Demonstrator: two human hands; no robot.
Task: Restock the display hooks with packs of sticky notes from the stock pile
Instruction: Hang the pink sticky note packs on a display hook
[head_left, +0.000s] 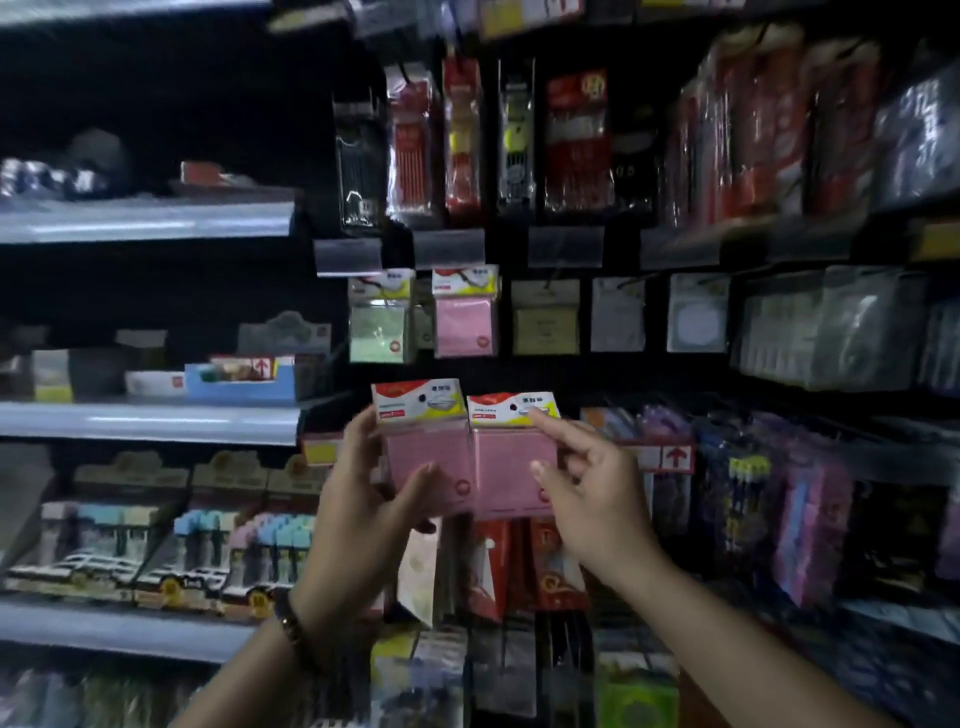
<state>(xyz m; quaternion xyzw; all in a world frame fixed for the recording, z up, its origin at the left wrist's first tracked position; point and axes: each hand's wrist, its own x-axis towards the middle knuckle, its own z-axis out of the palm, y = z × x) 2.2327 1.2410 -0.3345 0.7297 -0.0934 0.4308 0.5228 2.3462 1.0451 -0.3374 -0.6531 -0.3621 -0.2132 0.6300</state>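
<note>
Left hand (358, 499) gripped glossy film-wrapped square pink sticky-note pack (423, 457), thumb on front. Right hand (597, 504) pinched matching second pack (509, 467) at its 3 o'clock, edges touching. Hanging pink pack (465, 325) at 12 o'clock. Rear fingers hidden; card-header print blurred.

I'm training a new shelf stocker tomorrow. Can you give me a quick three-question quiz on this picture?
1. True or false: the left hand holds the left pack and the right hand holds the right pack, both pink.
2. The hung pink pack has a left neighbour that is: A green, B blue, C red.
3. Fill in: in the picture, both held packs are ___ the hung pink pack.

Key: 1 true; 2 A; 3 below.
</note>
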